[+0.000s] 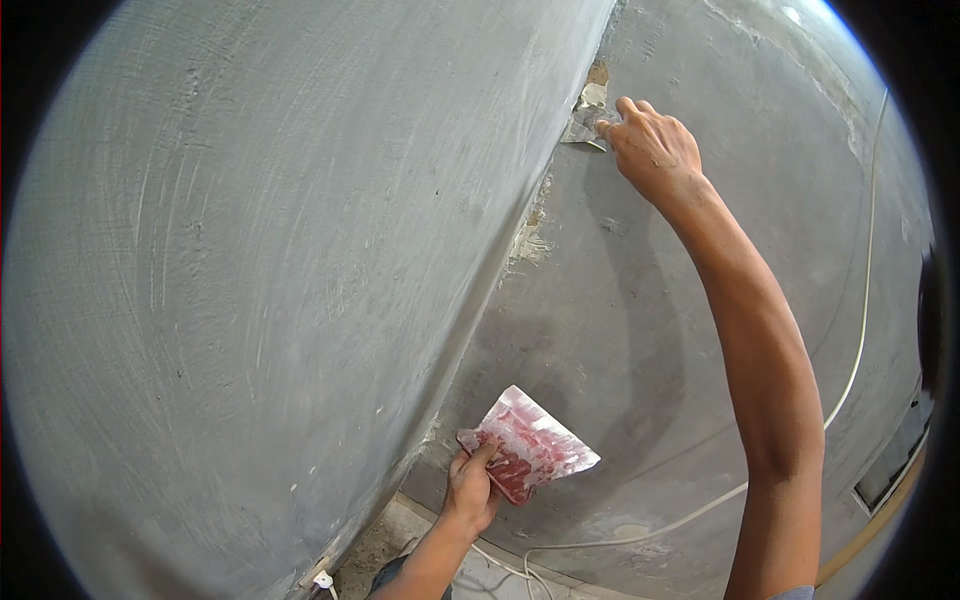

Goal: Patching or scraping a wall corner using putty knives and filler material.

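My right hand (656,148) is raised high against the grey wall on the right, its fingers closed round a small putty knife (584,130). The knife's blade lies at the inside corner between two walls, beside a lump of pale filler (593,95); its handle is mostly hidden in my hand. Lower down, my left hand (470,492) grips a wide spreader (540,440) by its red edge, thumb on top. White, streaky filler coats the spreader's face, which is tilted up toward me.
A smooth grey wall (270,240) fills the left side. Rough filler patches (530,240) run along the corner. A white cable (868,290) hangs down the right wall and loops near the floor. A dark rectangular opening (890,465) is low at the right.
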A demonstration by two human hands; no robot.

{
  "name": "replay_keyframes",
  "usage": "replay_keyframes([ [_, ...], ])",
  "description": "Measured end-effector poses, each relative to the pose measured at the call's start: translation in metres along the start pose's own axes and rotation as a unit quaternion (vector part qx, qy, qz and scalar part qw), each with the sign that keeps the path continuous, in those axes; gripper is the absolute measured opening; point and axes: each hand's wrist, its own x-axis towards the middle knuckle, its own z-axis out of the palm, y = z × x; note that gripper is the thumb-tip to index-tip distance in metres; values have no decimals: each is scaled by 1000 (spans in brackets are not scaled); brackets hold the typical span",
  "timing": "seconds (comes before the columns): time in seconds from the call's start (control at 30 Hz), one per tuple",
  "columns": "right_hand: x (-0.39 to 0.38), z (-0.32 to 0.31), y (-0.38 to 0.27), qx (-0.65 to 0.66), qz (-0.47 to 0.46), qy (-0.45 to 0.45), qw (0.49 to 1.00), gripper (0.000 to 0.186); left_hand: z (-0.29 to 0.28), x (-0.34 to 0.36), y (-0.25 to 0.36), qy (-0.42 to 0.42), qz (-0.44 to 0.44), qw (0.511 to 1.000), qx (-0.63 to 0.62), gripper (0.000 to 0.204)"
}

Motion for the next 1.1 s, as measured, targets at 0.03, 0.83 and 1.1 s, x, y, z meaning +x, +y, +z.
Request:
replay_keyframes([
  [0.03, -2, -2, 1, 0, -1, -1, 1000, 34, -2, -2, 0, 1, -1, 1000, 0, 20],
  [0.83, -251, 3, -16, 852, 276, -215, 388, 35, 9, -17, 13, -16, -33, 999, 34, 17],
  [1.1, -346, 9, -86, 878, 192, -201, 389, 44, 13, -21, 25, -60, -99, 991, 66, 20],
])
